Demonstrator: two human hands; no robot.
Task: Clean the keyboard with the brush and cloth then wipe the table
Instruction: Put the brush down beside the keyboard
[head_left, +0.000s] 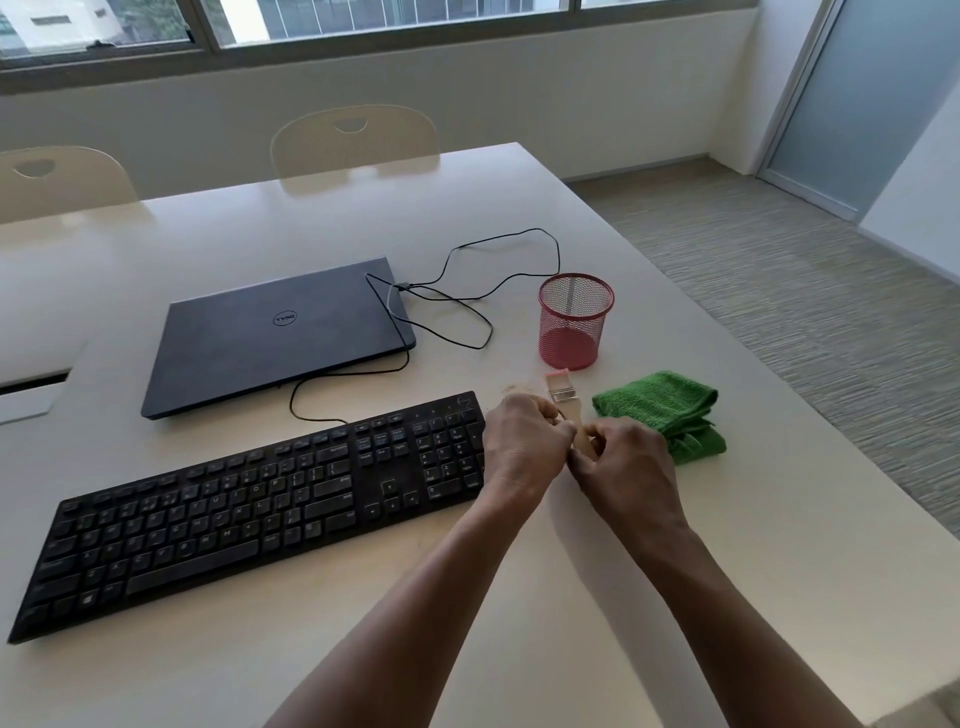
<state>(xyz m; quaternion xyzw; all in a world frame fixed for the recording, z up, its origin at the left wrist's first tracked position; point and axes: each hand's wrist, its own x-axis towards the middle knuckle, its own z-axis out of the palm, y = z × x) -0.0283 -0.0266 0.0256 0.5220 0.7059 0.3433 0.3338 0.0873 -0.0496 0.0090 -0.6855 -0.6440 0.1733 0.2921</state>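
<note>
Both hands are meeting just past the right end of the keyboard (254, 512), and between them they are holding the brush (563, 402). The brush is lying with its long axis pointing away from the person and slightly left: the pink-tipped bristles and metal ferrule are sticking out beyond the knuckles toward the red mesh cup (575, 322), while the wooden handle is running back into the fingers. The left hand (524, 441) is curling round the upper part of the handle, nearest the number pad, and the right hand (623, 462) is pinching the lower end of it; neither is lying flat or loose. Which hand is carrying the weight is not clear from here. The keyboard is sitting directly to the left of the hands, its long side stretching leftward and nearer along the tabletop (727, 545), so the brush is likely needing to swing left and tip bristles-down to reach the keys. The green cloth (662, 408) is lying folded just right of the right hand, untouched. A closed laptop (270, 338) with its cable (488, 291) is resting beyond the keyboard.
</note>
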